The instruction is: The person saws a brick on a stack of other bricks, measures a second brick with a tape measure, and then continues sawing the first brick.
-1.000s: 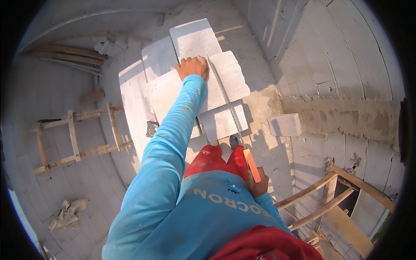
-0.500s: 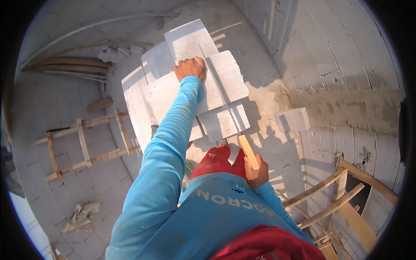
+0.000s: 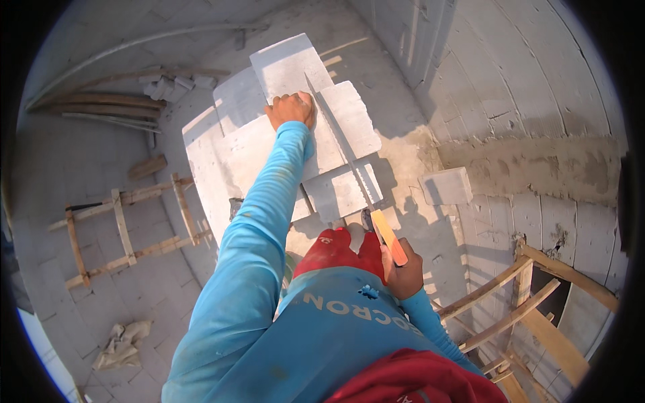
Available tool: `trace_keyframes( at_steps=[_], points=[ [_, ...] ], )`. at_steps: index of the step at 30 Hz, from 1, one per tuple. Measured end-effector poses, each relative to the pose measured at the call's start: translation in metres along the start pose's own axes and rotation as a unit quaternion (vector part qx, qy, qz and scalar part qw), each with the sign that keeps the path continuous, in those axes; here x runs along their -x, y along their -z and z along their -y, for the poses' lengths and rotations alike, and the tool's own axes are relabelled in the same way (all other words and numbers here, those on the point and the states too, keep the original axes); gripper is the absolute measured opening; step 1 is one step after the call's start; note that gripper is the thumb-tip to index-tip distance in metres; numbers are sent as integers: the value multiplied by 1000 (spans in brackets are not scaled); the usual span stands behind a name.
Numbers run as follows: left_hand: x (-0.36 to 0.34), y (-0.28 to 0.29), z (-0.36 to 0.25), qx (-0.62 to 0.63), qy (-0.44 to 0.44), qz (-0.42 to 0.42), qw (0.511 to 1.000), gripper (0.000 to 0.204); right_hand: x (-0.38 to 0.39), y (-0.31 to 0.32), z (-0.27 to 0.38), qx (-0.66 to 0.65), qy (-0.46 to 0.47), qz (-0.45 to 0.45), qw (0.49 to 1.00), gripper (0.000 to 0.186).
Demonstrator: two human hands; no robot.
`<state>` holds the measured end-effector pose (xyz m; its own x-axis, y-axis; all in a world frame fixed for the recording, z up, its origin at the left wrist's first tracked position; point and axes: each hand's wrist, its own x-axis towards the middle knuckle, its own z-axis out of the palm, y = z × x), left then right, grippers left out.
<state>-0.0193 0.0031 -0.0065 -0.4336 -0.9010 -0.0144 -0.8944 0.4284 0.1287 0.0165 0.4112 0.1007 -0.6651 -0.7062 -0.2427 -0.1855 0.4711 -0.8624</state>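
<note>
A handsaw lies across a large light grey masonry block, its toothed blade pointing away from me. My right hand is closed round the saw's yellow-orange handle, close to my right hip. On the block, left of the blade, my left hand is curled with its fingers pressed down, gripping the block near its far edge. Other pale blocks sit beneath and around it, including one block just beyond my left hand. Whether the blade has cut into the block cannot be made out clearly.
A wooden ladder-like frame lies at the left, with a crumpled sack nearer me. Long boards lie at the far left. To the right are a loose block, a block wall and a wooden frame.
My right hand has drawn the saw slightly back toward me and to the right. My left hand stays in place on the block.
</note>
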Motion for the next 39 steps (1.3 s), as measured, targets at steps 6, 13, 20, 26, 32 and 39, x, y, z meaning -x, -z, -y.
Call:
trace_keyframes(
  at_steps=[6,13,20,26,32,39],
  points=[
    [-2,1,-3,-1,7,19,1000,56,-90,-40,16,46,55,-34,997,19],
    [2,-2,-1,9,1,12,1000,54,4,-13,4,-49,0,-55,997,16],
    [1,0,-3,2,-1,19,1000,54,-67,-42,-7,10,-2,-32,999,16],
    [-5,-3,0,8,16,8,1000,55,-18,-31,-15,16,24,-48,998,14],
    [-4,0,-6,18,3,1,1000,54,3,-27,-37,25,12,-60,998,12],
    [-7,-4,-1,16,29,4,999,57,5,-14,-43,32,-5,-41,999,17]
  ],
)
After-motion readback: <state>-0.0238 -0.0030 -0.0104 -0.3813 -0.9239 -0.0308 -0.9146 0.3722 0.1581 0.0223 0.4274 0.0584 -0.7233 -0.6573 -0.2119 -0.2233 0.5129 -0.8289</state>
